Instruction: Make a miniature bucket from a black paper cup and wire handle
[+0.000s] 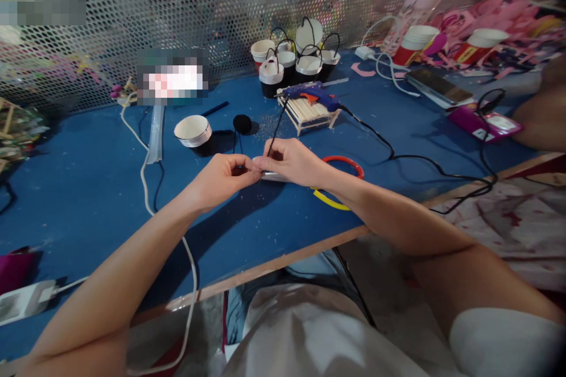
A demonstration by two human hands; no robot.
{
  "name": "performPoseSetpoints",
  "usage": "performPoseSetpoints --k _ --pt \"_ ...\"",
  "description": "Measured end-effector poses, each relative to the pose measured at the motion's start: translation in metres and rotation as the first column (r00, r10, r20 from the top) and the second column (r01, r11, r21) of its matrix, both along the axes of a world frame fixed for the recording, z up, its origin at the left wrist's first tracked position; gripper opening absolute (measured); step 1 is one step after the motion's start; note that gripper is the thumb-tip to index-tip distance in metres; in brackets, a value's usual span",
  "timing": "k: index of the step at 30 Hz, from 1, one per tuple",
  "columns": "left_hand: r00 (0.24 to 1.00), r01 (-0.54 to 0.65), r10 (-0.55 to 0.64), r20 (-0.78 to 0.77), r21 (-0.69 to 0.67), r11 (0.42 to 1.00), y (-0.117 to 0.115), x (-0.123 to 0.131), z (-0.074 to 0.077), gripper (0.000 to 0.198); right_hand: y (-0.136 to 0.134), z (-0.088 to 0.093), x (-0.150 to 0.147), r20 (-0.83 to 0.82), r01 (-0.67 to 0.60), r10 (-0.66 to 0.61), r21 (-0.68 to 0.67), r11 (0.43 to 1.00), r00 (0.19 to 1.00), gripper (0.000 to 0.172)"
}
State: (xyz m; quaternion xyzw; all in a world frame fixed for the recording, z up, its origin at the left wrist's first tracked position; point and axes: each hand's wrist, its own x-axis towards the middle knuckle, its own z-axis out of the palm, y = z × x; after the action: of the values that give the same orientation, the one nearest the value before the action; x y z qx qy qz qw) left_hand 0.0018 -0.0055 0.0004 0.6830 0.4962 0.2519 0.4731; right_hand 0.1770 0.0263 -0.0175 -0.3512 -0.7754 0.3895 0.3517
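A thin black cord point(276, 125) rises from between the fingers of my right hand point(287, 162), which are pinched together. My left hand point(227, 179) is also pinched, its fingertips meeting those of my right hand at the cord's lower end. Beneath my right hand lies a flat white piece point(275, 177), partly hidden. Left of the hands stands a black cup with a white rim point(193, 129), and a round black piece point(242, 124) is just beyond them. A blue glue gun point(316, 95) rests on a small wooden stick rack point(309, 116).
Several black-and-white cups point(295, 66) with cord handles stand at the back. Red point(349, 165) and yellow point(331, 202) curved strips lie near my right forearm. A white cable point(144, 179) crosses the blue table point(97, 188) at left; a black cable point(431, 166) runs right. Another person's arm point(542, 109) is at far right.
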Motion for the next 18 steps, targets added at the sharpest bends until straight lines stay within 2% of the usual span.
performPoseSetpoints --k 6,11,12,18 --pt "0.999 -0.015 0.017 0.031 -0.038 0.999 -0.0001 0.001 -0.0047 0.026 -0.0019 0.0007 -0.0013 0.015 0.027 -0.026 -0.037 0.999 1.0 0.034" --pt "0.989 -0.043 0.065 0.13 -0.164 0.986 0.001 0.0024 -0.0047 0.024 -0.0031 0.0014 0.0005 -0.135 -0.197 0.173 -0.192 0.961 0.976 0.029" --pt "0.988 -0.044 0.068 0.138 -0.168 0.985 0.0012 0.0025 -0.0047 0.024 -0.0031 0.0015 0.0006 -0.14 -0.21 0.184 -0.204 0.956 0.973 0.029" --pt "0.994 -0.034 0.038 0.099 -0.05 0.998 0.0016 0.001 -0.0067 0.023 -0.0021 0.0 -0.0015 -0.031 -0.017 0.015 -0.047 0.999 0.999 0.032"
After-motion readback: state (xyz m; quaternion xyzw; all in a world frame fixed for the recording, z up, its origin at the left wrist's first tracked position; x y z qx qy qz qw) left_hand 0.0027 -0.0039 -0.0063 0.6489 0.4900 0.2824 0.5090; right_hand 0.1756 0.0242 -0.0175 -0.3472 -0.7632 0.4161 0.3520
